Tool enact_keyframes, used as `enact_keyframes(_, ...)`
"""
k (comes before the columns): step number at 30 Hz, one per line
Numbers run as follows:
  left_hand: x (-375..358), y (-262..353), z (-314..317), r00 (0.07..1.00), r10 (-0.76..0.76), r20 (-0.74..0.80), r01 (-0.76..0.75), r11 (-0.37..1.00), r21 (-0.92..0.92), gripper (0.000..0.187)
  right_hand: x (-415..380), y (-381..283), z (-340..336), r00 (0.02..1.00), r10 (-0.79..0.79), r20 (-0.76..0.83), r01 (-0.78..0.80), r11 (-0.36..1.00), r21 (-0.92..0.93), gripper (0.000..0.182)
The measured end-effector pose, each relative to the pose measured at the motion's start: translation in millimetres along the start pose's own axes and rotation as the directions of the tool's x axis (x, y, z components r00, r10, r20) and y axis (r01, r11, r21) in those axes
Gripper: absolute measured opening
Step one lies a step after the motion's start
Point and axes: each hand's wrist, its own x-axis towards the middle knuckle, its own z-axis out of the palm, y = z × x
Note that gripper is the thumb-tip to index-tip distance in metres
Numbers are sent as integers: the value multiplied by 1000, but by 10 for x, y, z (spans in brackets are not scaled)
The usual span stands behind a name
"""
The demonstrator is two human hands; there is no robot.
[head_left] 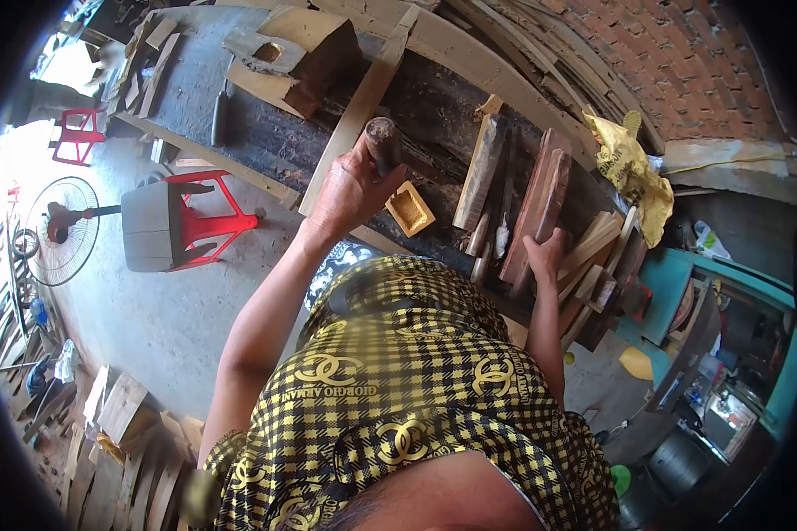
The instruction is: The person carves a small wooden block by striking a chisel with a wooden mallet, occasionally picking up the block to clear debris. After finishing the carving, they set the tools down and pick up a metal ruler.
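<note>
Nearest: right hand (545,252) at the near end of the reddish-brown strips (540,199), touching the edge of one. Undersides of its fingers are hidden; cannot tell whether they grip or only rest. The strips lie on the worktop (261,142), probably stiff, fairly dense, rough-edged; best held mid-length across both long sides. Loose offcuts (596,237) crowd just beside this hand and limit outward movement.

Slightly farther: left hand (350,193) grasps a dark cylinder (383,140), fingers wrapped round its side, one round end face exposed. It is held above the worktop. Judged solid, hard, moderately heavy, not fragile; a full wrap round the middle suits it, though a smooth side could slip. Small square tray (421,227) sits near this hand, likely light. Narrow billets (481,173) stand between tray and strips, obstructing a straight sideways path.

Beyond: long pale board (366,102) runs away past the left hand; holed block (319,44) lies on its far left. Yellow sheet (633,168) to the right; brick wall (673,71) behind.
</note>
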Motion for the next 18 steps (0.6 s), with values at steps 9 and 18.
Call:
enact_keyframes(9, 4, 47, -82, 998, -47, 30, 48, 998, -29, 36, -192, -572, -411, 981, 164, 100, -187, 700, 689, 45)
enact_keyframes(18, -65, 62, -75, 1000, -15, 10, 15, 1000, -23, 36, -319, -1877, -1029, 881, -461, 108, 260, 663, 702, 42)
